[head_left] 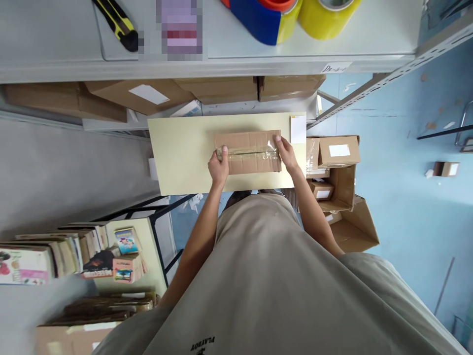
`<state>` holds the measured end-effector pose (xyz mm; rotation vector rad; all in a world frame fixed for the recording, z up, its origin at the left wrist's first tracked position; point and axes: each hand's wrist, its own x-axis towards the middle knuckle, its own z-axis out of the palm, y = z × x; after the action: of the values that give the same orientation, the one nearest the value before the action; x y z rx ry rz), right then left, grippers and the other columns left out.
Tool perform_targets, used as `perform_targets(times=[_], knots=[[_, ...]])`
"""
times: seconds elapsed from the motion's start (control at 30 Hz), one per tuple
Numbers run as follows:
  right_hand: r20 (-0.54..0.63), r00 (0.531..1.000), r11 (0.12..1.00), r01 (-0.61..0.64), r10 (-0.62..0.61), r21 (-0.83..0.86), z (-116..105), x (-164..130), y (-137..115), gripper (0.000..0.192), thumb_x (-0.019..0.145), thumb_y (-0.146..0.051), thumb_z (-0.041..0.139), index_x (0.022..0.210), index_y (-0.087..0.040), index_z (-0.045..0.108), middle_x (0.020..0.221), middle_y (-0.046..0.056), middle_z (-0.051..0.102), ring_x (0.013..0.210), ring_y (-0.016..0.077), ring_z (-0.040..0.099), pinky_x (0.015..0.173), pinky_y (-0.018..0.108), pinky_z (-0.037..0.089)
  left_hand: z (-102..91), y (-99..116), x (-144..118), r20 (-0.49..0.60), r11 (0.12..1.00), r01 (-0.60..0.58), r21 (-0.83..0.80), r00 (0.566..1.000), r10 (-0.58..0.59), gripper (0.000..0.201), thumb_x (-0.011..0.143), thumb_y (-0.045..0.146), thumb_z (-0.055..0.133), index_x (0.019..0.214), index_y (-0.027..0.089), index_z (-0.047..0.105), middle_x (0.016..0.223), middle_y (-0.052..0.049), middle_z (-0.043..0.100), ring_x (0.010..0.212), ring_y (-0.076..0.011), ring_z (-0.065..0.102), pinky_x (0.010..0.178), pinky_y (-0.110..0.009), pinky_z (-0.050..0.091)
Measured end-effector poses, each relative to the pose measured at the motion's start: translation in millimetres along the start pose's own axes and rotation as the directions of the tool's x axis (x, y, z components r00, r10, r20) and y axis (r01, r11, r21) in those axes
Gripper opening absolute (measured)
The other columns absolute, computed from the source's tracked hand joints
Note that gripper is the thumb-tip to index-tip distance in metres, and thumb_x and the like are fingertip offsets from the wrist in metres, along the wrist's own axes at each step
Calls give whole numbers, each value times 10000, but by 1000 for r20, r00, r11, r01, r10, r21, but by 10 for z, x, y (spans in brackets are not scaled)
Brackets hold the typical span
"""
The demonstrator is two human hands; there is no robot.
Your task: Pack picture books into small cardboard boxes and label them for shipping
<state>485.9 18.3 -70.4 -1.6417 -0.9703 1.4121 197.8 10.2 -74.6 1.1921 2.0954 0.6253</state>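
The pale yellow table (185, 158) fills the middle of the view, and on it, toward one o'clock from its centre, lies a small cardboard box (248, 152), flaps already closed and clear tape laid along its seam. The left hand (219, 167) grasps the box at nine o'clock, the right hand (286, 153) presses its three o'clock end; sealing looks nearly finished. At twelve o'clock a shelf carries tape rolls (295, 15) and a utility knife (118, 24); stacked cartons (338, 167) crowd three o'clock, books (74, 251) seven o'clock.

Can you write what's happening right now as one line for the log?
left hand: grips left end of cardboard box | right hand: grips right end | box: taped, on pale table
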Motion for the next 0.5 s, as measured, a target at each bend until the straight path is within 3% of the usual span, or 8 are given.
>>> perform_targets(times=[0.13, 0.37, 0.5], knots=[[59, 998, 999, 23, -26, 45, 51, -105, -41, 965, 930, -965, 754, 1570, -244, 714, 1693, 154, 741, 1589, 362, 675, 1405, 529, 514, 29, 2, 18, -27, 1000, -14, 3, 1000, 14, 446, 1196, 629, 590, 974, 261, 708, 1056, -127, 855, 1168, -326, 831, 1012, -371, 611], [167, 985, 998, -50, 42, 43, 43, -58, -220, 1170, 813, -880, 971, 1695, -206, 602, 1661, 205, 750, 1588, 388, 682, 1419, 581, 510, 46, -2, 7, -20, 1000, -14, -13, 1000, 14, 541, 1203, 703, 559, 1066, 217, 754, 1119, -151, 847, 1233, -337, 828, 1076, -391, 611], [254, 967, 999, -23, 16, 23, -66, -52, -206, 1077, 880, -887, 913, 1682, -224, 637, 1720, 168, 720, 1635, 367, 655, 1445, 567, 486, 46, 4, 9, -15, 1000, -12, -22, 1000, 12, 548, 1206, 708, 551, 1076, 217, 757, 1136, -156, 848, 1235, -342, 824, 1090, -408, 612]])
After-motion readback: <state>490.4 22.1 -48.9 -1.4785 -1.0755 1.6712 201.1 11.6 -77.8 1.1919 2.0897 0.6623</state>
